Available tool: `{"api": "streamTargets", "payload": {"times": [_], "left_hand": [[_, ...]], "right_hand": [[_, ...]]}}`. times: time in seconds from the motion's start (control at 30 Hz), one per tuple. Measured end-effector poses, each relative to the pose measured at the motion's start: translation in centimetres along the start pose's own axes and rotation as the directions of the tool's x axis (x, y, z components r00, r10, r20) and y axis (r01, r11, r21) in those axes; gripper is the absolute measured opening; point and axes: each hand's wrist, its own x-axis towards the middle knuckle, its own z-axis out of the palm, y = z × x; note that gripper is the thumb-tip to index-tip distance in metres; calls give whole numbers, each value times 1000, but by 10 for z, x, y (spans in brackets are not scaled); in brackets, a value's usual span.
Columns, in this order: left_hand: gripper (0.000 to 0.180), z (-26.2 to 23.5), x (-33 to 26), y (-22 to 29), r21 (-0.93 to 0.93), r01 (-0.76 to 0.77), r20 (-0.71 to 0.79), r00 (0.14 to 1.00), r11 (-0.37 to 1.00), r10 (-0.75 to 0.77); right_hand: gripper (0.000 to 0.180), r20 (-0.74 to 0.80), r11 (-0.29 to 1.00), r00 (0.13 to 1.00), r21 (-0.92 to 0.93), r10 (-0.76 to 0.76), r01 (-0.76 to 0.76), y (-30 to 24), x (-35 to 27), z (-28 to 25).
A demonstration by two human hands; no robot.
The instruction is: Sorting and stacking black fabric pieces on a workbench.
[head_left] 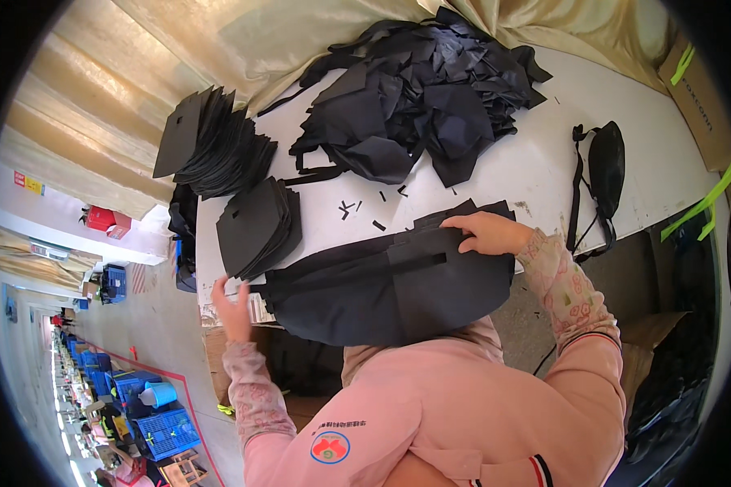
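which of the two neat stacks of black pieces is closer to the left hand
The lower stack, just above the left hand; the other stack lies farther up the table.

Black fabric piece [390, 288] — wide, rounded, strap across — flat, overhanging near edge of white table [536, 170].

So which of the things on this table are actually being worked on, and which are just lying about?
In hand:
- large black fabric piece, draped over the table edge
- right hand, pressing on its top
- left hand, at its left end by the table edge

Lying about:
- two stacks of cut black panels
- heap of black fabric pieces
- black pouch with strap
- small black offcuts
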Motion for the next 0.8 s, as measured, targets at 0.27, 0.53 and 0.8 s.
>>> {"api": "streamTargets", "payload": {"times": [0.27,0.53,0.8], "left_hand": [[42,103,30,242,-697,104,698,326,710,637],[49,149,26,272,-508,455,778,-121,731,616],[49,148,30,284,-579,270,771,-126,770,624]], "right_hand": [[68,-60,977,997,-212,-53,39,-76,-18,-10],[72,-193,913,975,-407,-113,25,-86,-28,5],[67,-319,914,940,-405,-118,-23,-83,-31,21]]}}
